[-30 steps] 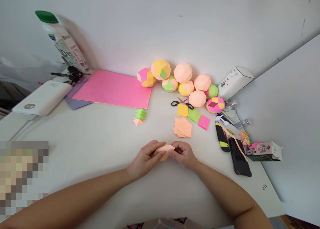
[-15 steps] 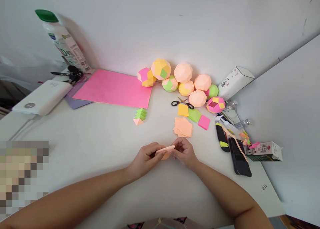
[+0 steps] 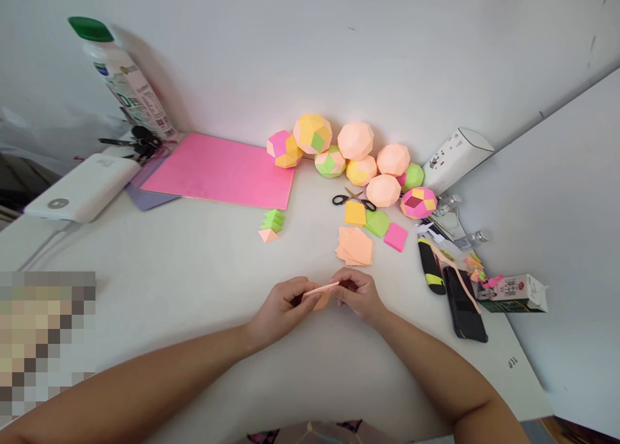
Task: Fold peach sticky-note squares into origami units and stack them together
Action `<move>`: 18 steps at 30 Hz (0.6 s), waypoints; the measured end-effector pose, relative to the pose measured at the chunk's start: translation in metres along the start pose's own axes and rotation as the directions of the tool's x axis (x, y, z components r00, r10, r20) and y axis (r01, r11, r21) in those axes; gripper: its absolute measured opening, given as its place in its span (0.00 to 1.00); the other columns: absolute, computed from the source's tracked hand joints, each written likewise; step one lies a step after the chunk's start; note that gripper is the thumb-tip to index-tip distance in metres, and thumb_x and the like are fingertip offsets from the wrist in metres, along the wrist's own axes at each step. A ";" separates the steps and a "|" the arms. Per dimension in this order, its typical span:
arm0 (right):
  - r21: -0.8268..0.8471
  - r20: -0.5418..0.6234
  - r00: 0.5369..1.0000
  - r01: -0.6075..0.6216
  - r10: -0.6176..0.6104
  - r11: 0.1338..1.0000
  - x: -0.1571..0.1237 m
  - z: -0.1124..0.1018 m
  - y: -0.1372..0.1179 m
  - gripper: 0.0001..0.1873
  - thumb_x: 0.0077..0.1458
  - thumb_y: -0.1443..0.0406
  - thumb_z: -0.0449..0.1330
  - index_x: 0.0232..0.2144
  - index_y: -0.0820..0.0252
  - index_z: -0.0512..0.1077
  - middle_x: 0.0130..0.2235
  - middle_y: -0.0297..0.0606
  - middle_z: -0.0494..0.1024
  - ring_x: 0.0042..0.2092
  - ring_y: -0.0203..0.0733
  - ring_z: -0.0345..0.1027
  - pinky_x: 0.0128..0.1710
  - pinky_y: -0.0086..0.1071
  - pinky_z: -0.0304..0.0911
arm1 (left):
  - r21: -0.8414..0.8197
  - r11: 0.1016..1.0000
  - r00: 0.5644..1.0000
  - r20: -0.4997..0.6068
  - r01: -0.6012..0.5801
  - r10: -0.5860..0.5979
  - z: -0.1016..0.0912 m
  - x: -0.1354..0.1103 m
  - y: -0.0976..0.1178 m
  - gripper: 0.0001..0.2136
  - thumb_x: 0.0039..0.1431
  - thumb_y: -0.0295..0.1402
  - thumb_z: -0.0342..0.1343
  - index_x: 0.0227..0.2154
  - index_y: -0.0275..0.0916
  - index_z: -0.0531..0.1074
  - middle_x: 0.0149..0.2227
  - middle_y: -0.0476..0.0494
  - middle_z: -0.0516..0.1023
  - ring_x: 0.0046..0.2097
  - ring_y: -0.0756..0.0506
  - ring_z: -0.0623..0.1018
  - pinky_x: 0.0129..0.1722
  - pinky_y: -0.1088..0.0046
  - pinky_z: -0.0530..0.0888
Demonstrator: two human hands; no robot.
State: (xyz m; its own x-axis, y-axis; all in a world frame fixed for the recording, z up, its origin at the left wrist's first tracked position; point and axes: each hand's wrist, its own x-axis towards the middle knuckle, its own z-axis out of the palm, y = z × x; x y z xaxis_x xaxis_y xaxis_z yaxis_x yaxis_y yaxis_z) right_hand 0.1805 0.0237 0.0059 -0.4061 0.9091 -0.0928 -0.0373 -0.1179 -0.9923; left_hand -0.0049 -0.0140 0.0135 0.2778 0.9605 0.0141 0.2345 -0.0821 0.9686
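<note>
Both hands pinch a small peach paper square just above the white table. My left hand grips its left side with curled fingers. My right hand grips the right side, fingertips pressed together on the fold. The paper is seen nearly edge-on, as a thin strip. Just beyond the hands lies a loose stack of peach paper squares.
Yellow, green and pink paper pads, scissors and several folded paper balls sit at the back. Folded pieces, a pink sheet, a power bank, a bottle, a phone and a carton surround them.
The peach paper has been flattened between the fingers, from a rounded fold to a thin edge-on strip. Both hands stayed in place.
</note>
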 end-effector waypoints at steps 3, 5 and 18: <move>0.005 -0.002 1.000 0.004 -0.004 1.000 0.001 -0.001 0.000 0.10 0.45 0.60 0.66 0.25 0.60 0.72 0.25 0.31 0.69 0.20 0.29 0.61 0.18 0.26 0.60 | 0.003 1.000 1.000 -0.004 -0.002 0.002 0.000 0.000 0.001 0.13 0.59 0.38 0.49 0.29 0.38 0.76 0.22 0.50 0.65 0.24 0.51 0.64 0.24 0.77 0.62; 0.006 0.000 1.000 0.010 -0.010 1.000 0.001 -0.001 0.001 0.10 0.45 0.60 0.66 0.25 0.60 0.72 0.25 0.32 0.69 0.20 0.29 0.61 0.18 0.26 0.59 | 0.006 1.000 1.000 -0.004 -0.004 0.004 0.000 0.001 0.001 0.13 0.59 0.38 0.49 0.28 0.38 0.76 0.22 0.50 0.65 0.24 0.51 0.63 0.24 0.77 0.62; 0.011 -0.014 1.000 0.008 -0.008 1.000 0.000 0.001 -0.001 0.11 0.44 0.60 0.67 0.23 0.60 0.72 0.24 0.31 0.70 0.20 0.30 0.60 0.17 0.26 0.59 | -0.004 1.000 1.000 0.011 -0.006 0.006 0.000 0.000 -0.001 0.14 0.59 0.39 0.48 0.28 0.38 0.76 0.21 0.50 0.62 0.24 0.51 0.63 0.24 0.77 0.62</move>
State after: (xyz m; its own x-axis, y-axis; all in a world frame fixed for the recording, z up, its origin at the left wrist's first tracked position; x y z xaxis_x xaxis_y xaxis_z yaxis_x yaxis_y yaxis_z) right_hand 0.1800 0.0236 0.0070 -0.3934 0.9153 -0.0862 -0.0509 -0.1153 -0.9920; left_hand -0.0054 -0.0139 0.0127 0.2891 0.9571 0.0176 0.2291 -0.0870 0.9695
